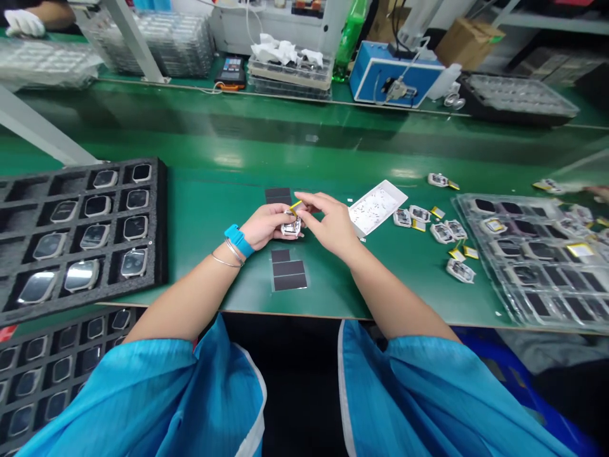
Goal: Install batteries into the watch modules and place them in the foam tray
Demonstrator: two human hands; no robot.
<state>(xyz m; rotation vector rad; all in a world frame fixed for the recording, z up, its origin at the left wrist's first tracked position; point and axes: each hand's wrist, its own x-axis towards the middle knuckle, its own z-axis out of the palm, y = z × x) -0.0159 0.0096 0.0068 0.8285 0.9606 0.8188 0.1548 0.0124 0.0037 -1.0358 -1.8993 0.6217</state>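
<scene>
My left hand [266, 225] is closed around a small white watch case [290, 228], held just above the green mat [209, 266]. My right hand [328, 222] meets it from the right, fingers pinched at the case's top where a small yellow-taped part [296, 205] sticks up. A strip of dark rectangular pads [288, 274] lies on the mat just below my hands, and another dark pad [278, 194] lies just beyond them.
A black foam tray [159, 222] of watch screens fills the left, with a second one lower left [47, 374]. A white sheet [378, 206], loose cases with yellow parts [445, 231] and clear plastic trays [528, 266] lie right. Blue machine [394, 73] and another person's gloved hand [23, 22] sit beyond.
</scene>
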